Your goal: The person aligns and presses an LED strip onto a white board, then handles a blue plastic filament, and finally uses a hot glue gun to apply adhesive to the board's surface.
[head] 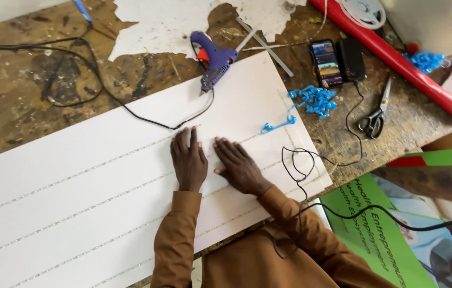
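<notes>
Hands on a white board, seen from above. Your left hand lies flat, palm down, on the board, fingers straight, close together and pointing away from you; it grasps nothing. Your right hand lies just beside it, also flat and palm down, fingers extended and angled up toward the left, the thumb spread slightly; it too grips nothing. The two hands are near each other but apart, with a narrow strip of board between them. Both forearms, in brown sleeves, rise from the lower edge of the view and converge on the board.

The board is long, runs from the lower left to the upper right across a worn wooden table, and carries several thin glittery lines along its length. Your hands rest across these lines near the board's right end.

A blue glue gun lies on the far edge of the board, its black cord trailing off to the left. A blue plastic chain sits at the board's right corner. Farther right on the table lie a phone and scissors. A green poster lies at the lower right, with a black cable over it.
</notes>
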